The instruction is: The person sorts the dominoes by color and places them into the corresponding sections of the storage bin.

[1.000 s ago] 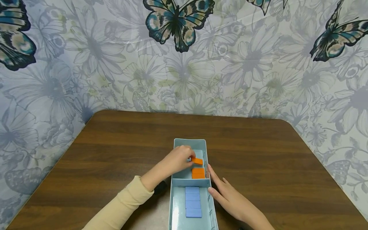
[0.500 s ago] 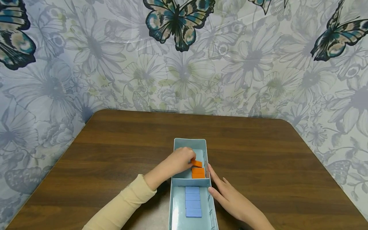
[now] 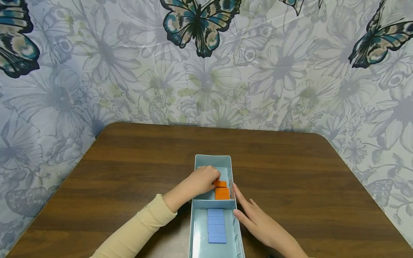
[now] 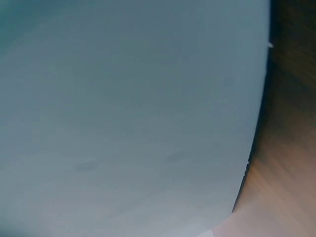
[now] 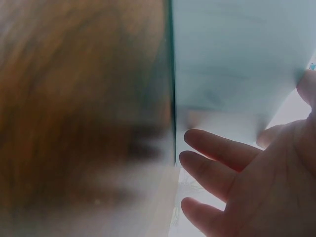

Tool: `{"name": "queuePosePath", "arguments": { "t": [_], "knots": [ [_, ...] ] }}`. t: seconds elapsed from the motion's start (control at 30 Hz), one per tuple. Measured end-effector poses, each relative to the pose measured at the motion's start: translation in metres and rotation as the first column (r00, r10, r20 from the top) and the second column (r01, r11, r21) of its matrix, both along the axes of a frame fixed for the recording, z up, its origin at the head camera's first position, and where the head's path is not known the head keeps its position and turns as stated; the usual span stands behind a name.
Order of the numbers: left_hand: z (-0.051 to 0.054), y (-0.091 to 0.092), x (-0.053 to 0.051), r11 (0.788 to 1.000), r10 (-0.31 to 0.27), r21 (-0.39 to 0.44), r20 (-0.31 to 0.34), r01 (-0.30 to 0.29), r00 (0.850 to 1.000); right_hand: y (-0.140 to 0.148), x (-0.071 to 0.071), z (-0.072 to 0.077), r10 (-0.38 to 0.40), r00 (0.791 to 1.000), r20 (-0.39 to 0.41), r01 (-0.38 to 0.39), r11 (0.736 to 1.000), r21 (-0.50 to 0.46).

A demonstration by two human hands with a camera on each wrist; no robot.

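Observation:
A long light-teal bin [image 3: 213,160] with a cross divider stands on the table. My left hand [image 3: 204,180] reaches into its far compartment and pinches a small orange block [image 3: 221,184] between thumb and fingers. Right in front of that lies another orange block [image 3: 222,194], close to the divider; whether the two touch is hard to tell. Several blue blocks [image 3: 217,225] form a row in the near compartment. My right hand [image 3: 259,221] rests its fingertips against the bin's outer right side, fingers extended, also visible in the right wrist view. Only the bin's wall [image 4: 138,108] fills the left wrist view.
The brown wooden table [image 3: 151,150] extends on both sides of the bin and behind it. Behind the table's far edge hangs a floral cloth with butterflies [image 3: 200,25]. The bin's near end runs out of the head view.
My left hand has moved slightly toward the divider and lowered the pinched orange block, which has turned from slanted to nearly level behind the other orange one. My right hand stays put.

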State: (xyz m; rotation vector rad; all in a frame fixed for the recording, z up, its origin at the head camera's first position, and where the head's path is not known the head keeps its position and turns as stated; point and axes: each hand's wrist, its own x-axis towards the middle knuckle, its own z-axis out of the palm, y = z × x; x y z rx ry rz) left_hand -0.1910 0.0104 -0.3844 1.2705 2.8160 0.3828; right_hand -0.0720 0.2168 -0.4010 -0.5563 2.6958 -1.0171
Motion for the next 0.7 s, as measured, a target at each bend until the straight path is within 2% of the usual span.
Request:
{"name": "queuePosePath", "arguments": {
  "t": [0.33, 0.53, 0.7],
  "knots": [
    [0.0007, 0.0013, -0.0004, 1.0, -0.015, -0.012, 0.027, 0.015, 1.0, 0.0011, 0.0001, -0.0005, 0.003, 1.0, 0.002, -0.003, 1.0, -0.001],
    [0.0016, 0.0034, -0.0007, 1.0, -0.03, 0.006, 0.063, 0.03, 0.998, 0.0006, -0.0002, 0.0001, 0.012, 1.0, -0.017, -0.012, 1.0, -0.009],
    [0.0012, 0.0047, -0.0019, 0.998, -0.055, 0.023, 0.06, 0.054, 0.997, 0.0003, -0.0004, -0.0002, 0.017, 1.0, -0.023, -0.018, 1.0, -0.009]
  ]
}}
